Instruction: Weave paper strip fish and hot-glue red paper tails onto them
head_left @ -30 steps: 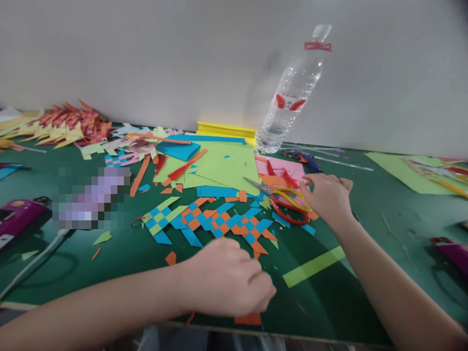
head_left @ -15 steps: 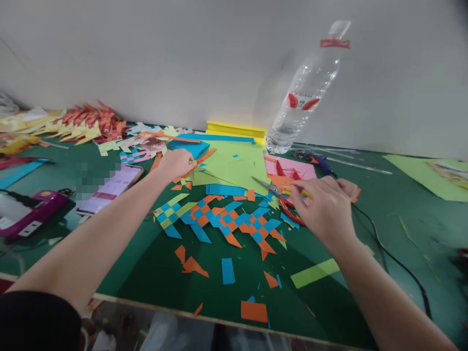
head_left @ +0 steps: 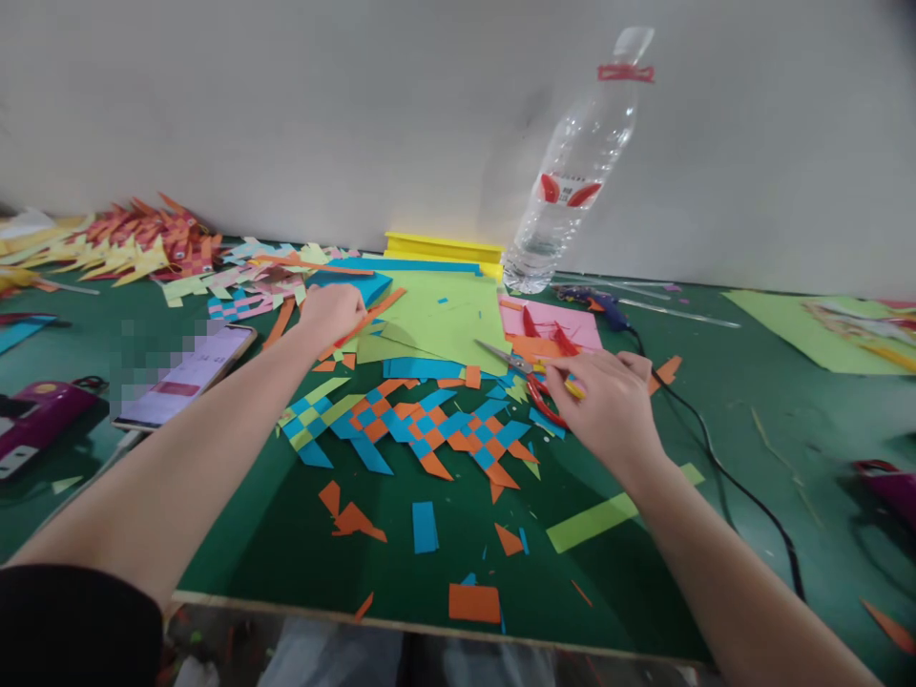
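My left hand (head_left: 333, 313) is closed above the left side of the paper stack, and its fingertips are hidden. An orange paper strip (head_left: 390, 307) slants out beside it over green sheets (head_left: 436, 315) and a blue sheet (head_left: 350, 283). On the right, my right hand (head_left: 608, 401) has its fingers closed at the handles of scissors (head_left: 516, 362) with red and yellow grips; the blades point left over the green paper. Between my forearms lies a woven paper piece (head_left: 422, 426) of blue and orange checks, with a green and blue section at its left end.
A plastic bottle (head_left: 569, 176) leans against the wall behind a pink sheet (head_left: 583, 324). A glue gun (head_left: 605, 307) trails a black cord (head_left: 705, 429) across the right side. At left are a phone (head_left: 190, 372), a purple power strip (head_left: 43, 420) and red-and-yellow paper pieces (head_left: 135, 239). Scraps litter the front.
The view has turned slightly right, so things appear farther left. Both hands stay at nearly the same places, and the scissors and woven piece lie as before.
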